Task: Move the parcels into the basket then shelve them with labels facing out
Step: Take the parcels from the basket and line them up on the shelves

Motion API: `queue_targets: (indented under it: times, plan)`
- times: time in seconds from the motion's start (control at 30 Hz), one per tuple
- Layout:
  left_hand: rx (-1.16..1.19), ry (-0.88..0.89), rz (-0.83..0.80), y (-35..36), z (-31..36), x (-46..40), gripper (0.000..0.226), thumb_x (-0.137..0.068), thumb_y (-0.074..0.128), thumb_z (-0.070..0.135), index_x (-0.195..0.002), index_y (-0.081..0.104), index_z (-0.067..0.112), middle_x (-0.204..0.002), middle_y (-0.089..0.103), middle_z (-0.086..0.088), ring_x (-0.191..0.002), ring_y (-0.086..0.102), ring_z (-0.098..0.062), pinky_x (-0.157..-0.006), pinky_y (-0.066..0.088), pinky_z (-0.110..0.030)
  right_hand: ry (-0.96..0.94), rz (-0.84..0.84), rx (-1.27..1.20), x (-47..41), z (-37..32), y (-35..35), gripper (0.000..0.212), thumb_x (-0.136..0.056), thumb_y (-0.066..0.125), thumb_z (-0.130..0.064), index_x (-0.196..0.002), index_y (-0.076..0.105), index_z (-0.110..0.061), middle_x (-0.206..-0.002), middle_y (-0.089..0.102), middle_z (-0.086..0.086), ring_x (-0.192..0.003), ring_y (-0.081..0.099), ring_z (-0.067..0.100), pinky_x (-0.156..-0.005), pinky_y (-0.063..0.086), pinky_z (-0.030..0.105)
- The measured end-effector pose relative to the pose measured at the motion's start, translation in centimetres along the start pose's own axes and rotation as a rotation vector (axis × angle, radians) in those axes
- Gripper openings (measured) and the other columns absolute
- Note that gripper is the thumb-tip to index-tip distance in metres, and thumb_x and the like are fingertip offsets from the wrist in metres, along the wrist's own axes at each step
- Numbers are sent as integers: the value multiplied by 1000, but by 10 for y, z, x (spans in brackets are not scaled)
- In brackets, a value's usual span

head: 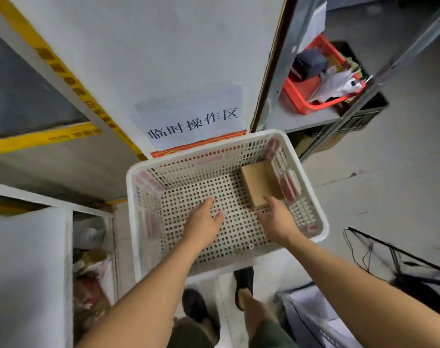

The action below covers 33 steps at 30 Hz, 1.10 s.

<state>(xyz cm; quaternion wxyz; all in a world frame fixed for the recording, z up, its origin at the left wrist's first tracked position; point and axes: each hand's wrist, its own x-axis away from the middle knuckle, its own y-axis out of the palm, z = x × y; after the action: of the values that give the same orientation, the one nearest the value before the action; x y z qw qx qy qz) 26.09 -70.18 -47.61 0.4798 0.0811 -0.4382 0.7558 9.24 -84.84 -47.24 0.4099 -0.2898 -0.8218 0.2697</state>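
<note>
We see 1 brown parcel lying in the far right corner of the white basket. Our right hand reaches to its near end, fingers loosely spread, touching it without gripping. Our left hand hovers flat over the basket's floor, fingers relaxed, holding nothing.

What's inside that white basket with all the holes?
The white basket holds one brown cardboard parcel by its right wall. Both hands reach in, covering part of the floor, so anything under them is hidden.
</note>
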Motion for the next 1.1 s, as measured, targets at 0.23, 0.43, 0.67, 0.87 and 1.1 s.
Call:
queue_targets:
  times: [0.23,0.43,0.67,0.87,1.1]
  plan:
    - [-7,-64,-128,72,-10,-127,70,-105,55,54,-165,29,30,-168,36,2,-150,42,-23,-121,41,-45,74,42,8,-100,59,21,61,-104,61,-45,-154,47,-13,-154,52,5,-138,52,25,-116,41,41]
    - [31,-148,-214,152,-19,-214,79,-104,55,57,-168,19,28,-170,32,-1,-153,37,-27,-121,39,-43,99,39,104,-172,104,60,71,-100,65,-35,-162,34,-17,-169,31,12,-154,32,35,-125,31,49]
    - [153,-266,-218,210,-19,-269,92,-100,53,67,-169,11,23,-173,26,-8,-156,32,-31,-124,33,-45,113,45,164,-219,139,94,79,-102,61,-35,-167,18,-21,-176,8,12,-160,10,40,-130,19,55]
    - [285,-256,-207,224,-25,-279,81,-104,57,54,-168,17,23,-168,36,-6,-150,42,-27,-119,36,-38,98,118,126,-227,142,107,83,-101,63,-33,-167,17,-16,-175,11,12,-161,7,33,-132,10,49]
    - [511,-313,-232,226,-73,-290,73,-102,64,42,-164,26,38,-162,47,3,-144,49,-19,-120,42,-51,75,134,-191,-230,136,105,86,-98,72,-21,-166,20,-21,-166,35,5,-154,32,24,-128,23,38]
